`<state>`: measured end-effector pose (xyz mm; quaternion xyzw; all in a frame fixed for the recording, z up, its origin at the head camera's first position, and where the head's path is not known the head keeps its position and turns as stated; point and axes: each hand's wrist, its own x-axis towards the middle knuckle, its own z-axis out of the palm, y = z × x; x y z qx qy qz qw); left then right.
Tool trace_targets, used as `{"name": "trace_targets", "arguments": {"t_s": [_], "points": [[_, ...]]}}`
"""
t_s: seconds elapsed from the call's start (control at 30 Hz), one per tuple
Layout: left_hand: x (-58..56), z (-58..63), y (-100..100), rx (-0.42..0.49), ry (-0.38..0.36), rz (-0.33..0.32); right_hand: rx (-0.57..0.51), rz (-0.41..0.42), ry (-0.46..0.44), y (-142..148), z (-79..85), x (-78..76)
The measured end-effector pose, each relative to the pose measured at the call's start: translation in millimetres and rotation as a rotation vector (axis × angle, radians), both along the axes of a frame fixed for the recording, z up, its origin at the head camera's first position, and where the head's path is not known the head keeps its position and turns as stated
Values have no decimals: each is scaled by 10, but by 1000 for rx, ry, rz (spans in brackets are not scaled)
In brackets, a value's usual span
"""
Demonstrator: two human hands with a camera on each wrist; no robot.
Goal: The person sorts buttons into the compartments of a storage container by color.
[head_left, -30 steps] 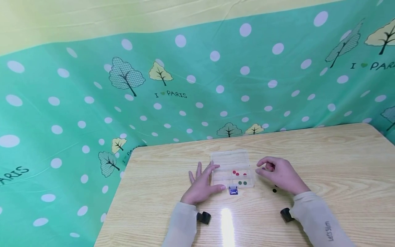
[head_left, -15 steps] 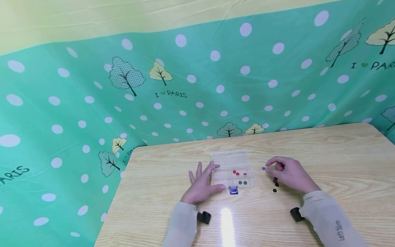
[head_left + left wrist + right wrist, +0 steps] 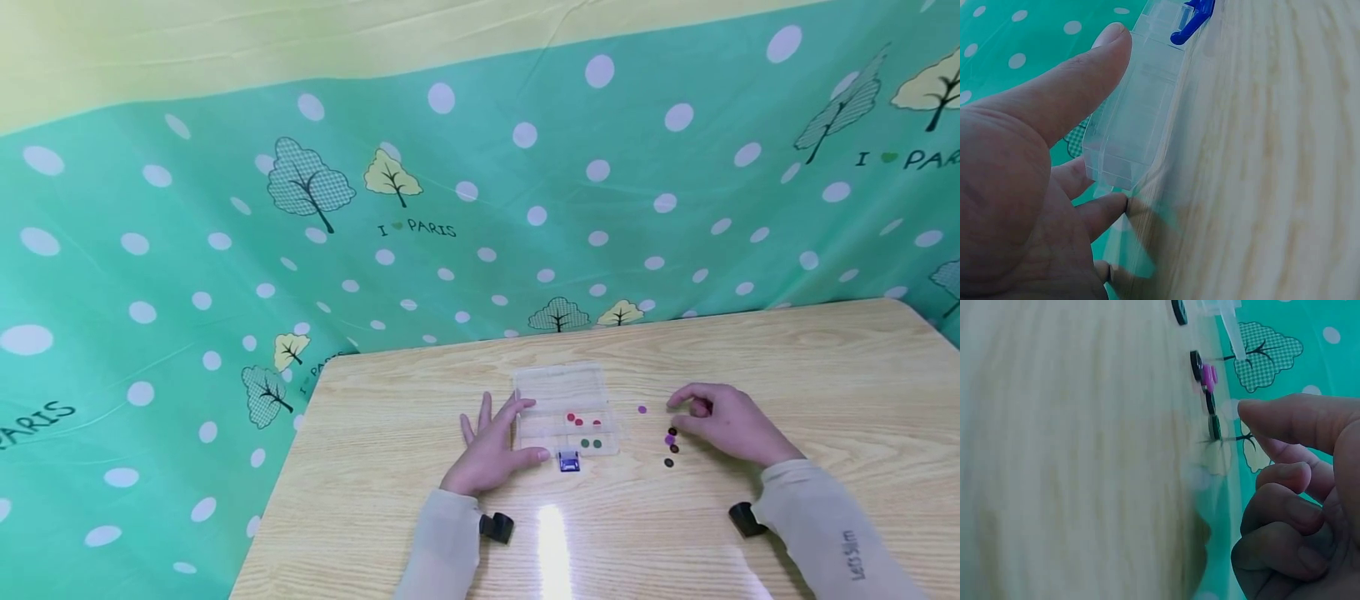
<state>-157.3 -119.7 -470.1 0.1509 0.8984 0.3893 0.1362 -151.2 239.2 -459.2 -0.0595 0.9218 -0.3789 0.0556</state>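
Observation:
A clear plastic box [image 3: 532,427] lies with its lid [image 3: 558,385] folded back and a blue latch [image 3: 569,462] at its front. Red buttons [image 3: 578,422] and green buttons [image 3: 591,444] sit in separate compartments. My left hand [image 3: 487,457] spans the box's left end with thumb and index finger extended, the thumb along the front wall in the left wrist view. My right hand [image 3: 723,421] hovers over the table at the right, holding nothing, thumb and index apart and other fingers curled. By its thumb lies a short row of dark buttons [image 3: 669,462] and a purple button [image 3: 670,439].
A lone purple button [image 3: 642,409] lies between the box and my right hand. The wooden table [image 3: 390,467] backs onto a green dotted curtain [image 3: 420,275]. Black wrist cameras [image 3: 746,519] sit at both cuffs.
My right hand has moved rightward from beside the box, leaving the lone purple button in view on the table and uncovering the row of dark and purple buttons. My left hand stays put.

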Motion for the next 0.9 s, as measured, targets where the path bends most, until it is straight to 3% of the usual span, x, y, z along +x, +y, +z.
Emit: {"name": "trace_targets", "arguments": {"t_s": [0.9], "points": [[-6,3,4,-10,-7,1,26,83,-44,116,-18,-36]]}}
